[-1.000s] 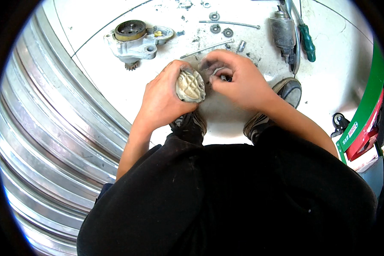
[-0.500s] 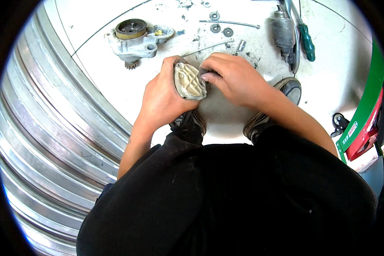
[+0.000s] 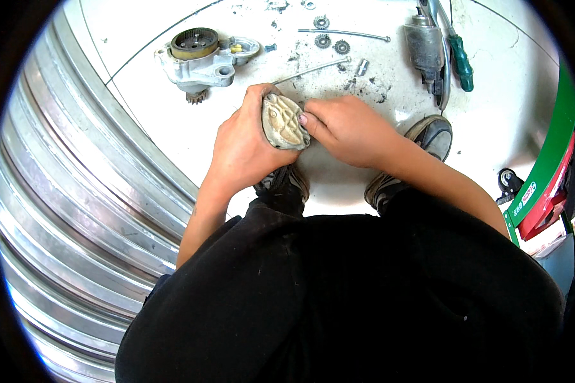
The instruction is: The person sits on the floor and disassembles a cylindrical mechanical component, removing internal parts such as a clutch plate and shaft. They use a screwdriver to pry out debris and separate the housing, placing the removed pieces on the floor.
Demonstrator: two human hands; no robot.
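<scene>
My left hand [image 3: 233,147] wraps round a dirty, cream-grey metal end cover [image 3: 283,122] with raised ribs on its face, like that of a starter motor. At the cover's right edge, my right hand [image 3: 354,131] is closed, its thumb pressed on the rim. The curled fingers beneath are mostly hidden, and so is the cover's underside. Beyond my left hand lies a cast metal gear housing [image 3: 201,75] with a toothed ring [image 3: 195,43] on top and a small pinion [image 3: 197,97] below. A long thin bolt [image 3: 313,69] lies just past the cover.
Farther off are a second long bolt [image 3: 345,32], several small gears [image 3: 342,48], a short metal sleeve [image 3: 362,67], a dark cylindrical solenoid [image 3: 423,48] and a green-handled screwdriver [image 3: 461,64]. Ribbed metal [image 3: 76,191] fills the left. A green-edged stand [image 3: 543,166] is at right.
My right hand has slid slightly down and right along the cover's edge, and its thumb now shows on the rim. The left hand and cover have hardly moved.
</scene>
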